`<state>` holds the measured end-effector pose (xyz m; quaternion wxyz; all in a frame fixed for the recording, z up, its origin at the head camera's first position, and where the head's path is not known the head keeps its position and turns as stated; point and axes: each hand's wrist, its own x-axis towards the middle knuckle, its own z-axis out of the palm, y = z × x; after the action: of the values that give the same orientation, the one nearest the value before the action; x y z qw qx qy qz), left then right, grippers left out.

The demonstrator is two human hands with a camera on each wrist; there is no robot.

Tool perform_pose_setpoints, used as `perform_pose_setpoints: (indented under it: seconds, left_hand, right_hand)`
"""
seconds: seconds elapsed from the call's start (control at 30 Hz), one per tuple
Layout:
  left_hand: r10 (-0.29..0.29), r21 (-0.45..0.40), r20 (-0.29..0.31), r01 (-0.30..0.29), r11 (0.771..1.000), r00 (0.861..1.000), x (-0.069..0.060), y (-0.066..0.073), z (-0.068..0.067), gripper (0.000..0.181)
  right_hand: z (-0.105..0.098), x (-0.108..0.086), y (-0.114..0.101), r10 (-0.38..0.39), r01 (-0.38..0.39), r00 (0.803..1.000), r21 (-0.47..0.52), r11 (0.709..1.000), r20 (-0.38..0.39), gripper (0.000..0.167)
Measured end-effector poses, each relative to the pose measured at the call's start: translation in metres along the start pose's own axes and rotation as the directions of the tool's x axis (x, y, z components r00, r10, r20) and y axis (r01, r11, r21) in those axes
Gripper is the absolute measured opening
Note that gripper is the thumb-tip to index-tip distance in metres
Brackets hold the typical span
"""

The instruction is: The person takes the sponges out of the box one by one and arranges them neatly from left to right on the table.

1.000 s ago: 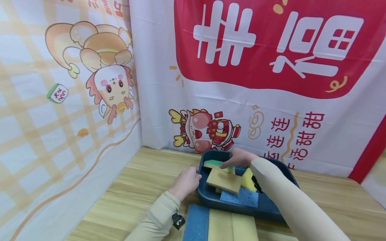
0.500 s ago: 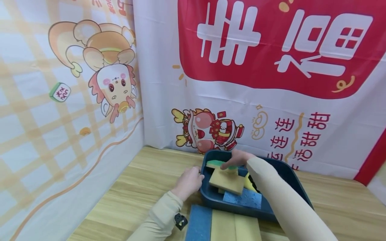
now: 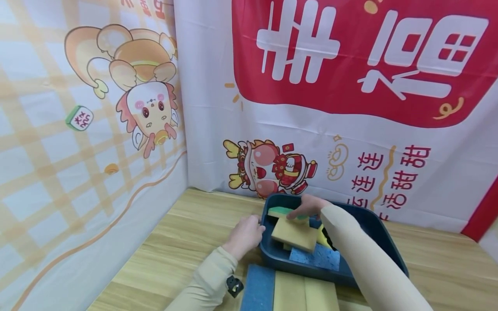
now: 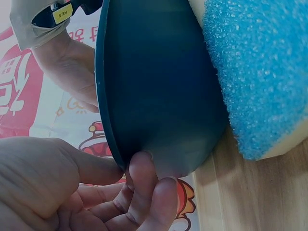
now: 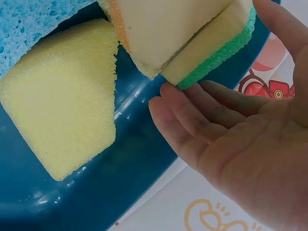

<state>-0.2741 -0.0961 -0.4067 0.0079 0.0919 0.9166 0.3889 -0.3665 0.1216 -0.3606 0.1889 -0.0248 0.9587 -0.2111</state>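
Observation:
A dark blue plastic basin [image 3: 342, 280] stands on the wood-grain table. My left hand [image 3: 245, 235] pinches its left rim between thumb and fingers, as the left wrist view shows. My right hand [image 3: 310, 204] reaches into the basin from the right and holds a green-backed sponge [image 3: 277, 211], fingertips [image 5: 168, 96] touching one end and the thumb near the other. A tan sponge [image 3: 294, 233] leans against it. A pale yellow sponge [image 5: 62, 101] and a speckled blue sponge [image 3: 319, 258] lie in the basin too, partly covered.
In front of the basin, a blue sponge [image 3: 257, 288] and two yellow sponge pieces [image 3: 289, 293] lie side by side. White printed cloth walls [image 3: 206, 129] rise behind and to the left, close to the basin's far side.
The head view has shifted slightly left, so everything sits farther right in it. Both hands stay at the same places on the basin and the sponge.

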Motion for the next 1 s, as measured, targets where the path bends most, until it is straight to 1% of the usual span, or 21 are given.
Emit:
perform_pose_setpoints:
  seconds: [0.2,0.33,0.57,0.83,1.0]
  left_hand:
    - [-0.002,-0.010,0.009,0.002,1.000,1.000,0.000,0.000,0.001,0.031]
    - [0.003,0.001,0.003,-0.003,1.000,1.000,0.000,0.000,0.000,0.031]
    - [0.003,0.003,0.006,-0.003,1.000,1.000,0.000,-0.001,0.000,0.029]
    - [-0.002,-0.010,0.012,0.003,1.000,1.000,-0.001,0.000,-0.001,0.030]
    - [-0.002,-0.017,0.012,0.002,1.000,1.000,-0.001,0.001,-0.001,0.029]
  right_hand:
    - [-0.001,0.001,-0.002,-0.009,0.009,1.000,-0.016,1.000,0.001,0.076]
    - [0.000,0.002,-0.002,-0.025,0.025,1.000,-0.032,0.999,-0.003,0.072]
    - [0.006,0.002,-0.002,-0.059,0.059,0.998,-0.018,0.998,-0.022,0.074]
    - [0.011,0.005,-0.003,-0.082,0.077,0.996,-0.101,0.992,-0.047,0.054]
    - [0.014,0.006,-0.005,-0.077,0.067,0.994,-0.129,0.989,-0.076,0.051]
